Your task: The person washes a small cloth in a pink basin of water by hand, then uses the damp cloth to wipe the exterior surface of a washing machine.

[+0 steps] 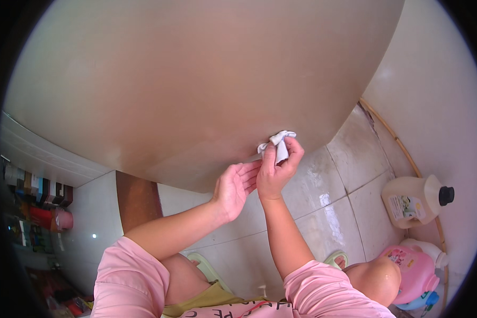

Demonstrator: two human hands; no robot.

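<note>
My right hand [280, 167] grips a crumpled white cloth [281, 146] between thumb and fingers. The cloth is at the lower edge of a large, smooth, beige panel [206, 79] that fills the upper part of the view; whether it presses on the panel cannot be told. My left hand [234, 190] is just left of the right one, palm turned up and fingers stretched towards the right hand. It shows nothing in its palm, and its fingertips are partly hidden behind the right hand.
Pale floor tiles [314, 206] with wet-looking shiny patches lie below. At the right wall stand a beige jug with a black cap [409, 200], a pink bottle [413, 270] and a thin wooden stick [397, 139]. Boxes [43, 189] and a red container [47, 218] are at left.
</note>
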